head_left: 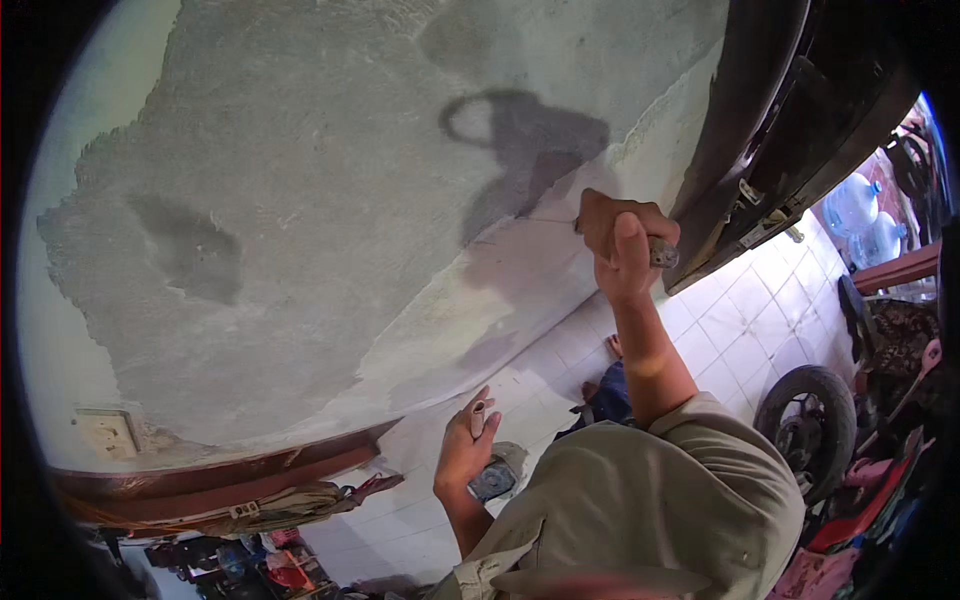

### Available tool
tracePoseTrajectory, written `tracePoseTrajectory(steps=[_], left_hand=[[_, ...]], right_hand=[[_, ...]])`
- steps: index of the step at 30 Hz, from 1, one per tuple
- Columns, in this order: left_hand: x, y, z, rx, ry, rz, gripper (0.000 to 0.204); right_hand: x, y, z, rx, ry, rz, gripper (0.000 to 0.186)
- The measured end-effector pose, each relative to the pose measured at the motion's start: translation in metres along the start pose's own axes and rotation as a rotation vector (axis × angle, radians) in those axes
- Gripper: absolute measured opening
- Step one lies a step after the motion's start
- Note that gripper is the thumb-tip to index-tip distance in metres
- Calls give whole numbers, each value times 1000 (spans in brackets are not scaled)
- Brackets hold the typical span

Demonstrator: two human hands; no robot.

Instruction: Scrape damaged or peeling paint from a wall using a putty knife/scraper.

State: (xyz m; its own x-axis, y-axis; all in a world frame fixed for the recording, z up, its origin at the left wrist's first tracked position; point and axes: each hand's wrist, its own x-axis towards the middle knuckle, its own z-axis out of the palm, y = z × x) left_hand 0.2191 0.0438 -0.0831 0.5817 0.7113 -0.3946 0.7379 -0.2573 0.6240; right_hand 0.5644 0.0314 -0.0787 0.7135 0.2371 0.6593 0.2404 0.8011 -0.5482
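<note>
We list: right hand (628, 240) clasping a handle (664, 252), apparently for pressure toward the wall (290, 150); left hand (464, 447) clasping a second handle (478, 416).

ok so the wall patch (290, 190) is blotchy grey with darker smudges, the shirt (640, 510) plain khaki, floor tiles (735, 325) white, tyre (845, 425) black, bottles (852, 207) kinda pale blue

No readable text, numbers or signs.
</note>
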Motion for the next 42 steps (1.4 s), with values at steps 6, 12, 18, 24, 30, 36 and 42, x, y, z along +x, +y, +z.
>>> tracePoseTrajectory(steps=[6, 12, 18, 24, 30, 36, 42], left_hand=[[5, 3, 5, -12, -64, -65, 48], [8, 10, 8, 41, -78, 43, 49], [7, 0, 12, 80, -80, -2, 48], [3, 3, 15, 1, -90, -33, 48], [7, 25, 19, -5, -69, 80, 44], [-2, 13, 19, -72, 2, 177, 42], [-11, 18, 25, -14, -6, 228, 37]], right_hand=[[-13, -5, 0, -138, 236, 23, 51], [27, -50, 3, 169, 26, 47, 50], [1, -25, 7, 75, 7, 177, 30], [-25, -5, -7, 263, 257, 215, 34], [-32, -12, 31, -125, 154, 214, 33], [-14, -4, 19, -83, 252, -31, 48], [-32, -9, 18, -88, 507, 224, 14]])
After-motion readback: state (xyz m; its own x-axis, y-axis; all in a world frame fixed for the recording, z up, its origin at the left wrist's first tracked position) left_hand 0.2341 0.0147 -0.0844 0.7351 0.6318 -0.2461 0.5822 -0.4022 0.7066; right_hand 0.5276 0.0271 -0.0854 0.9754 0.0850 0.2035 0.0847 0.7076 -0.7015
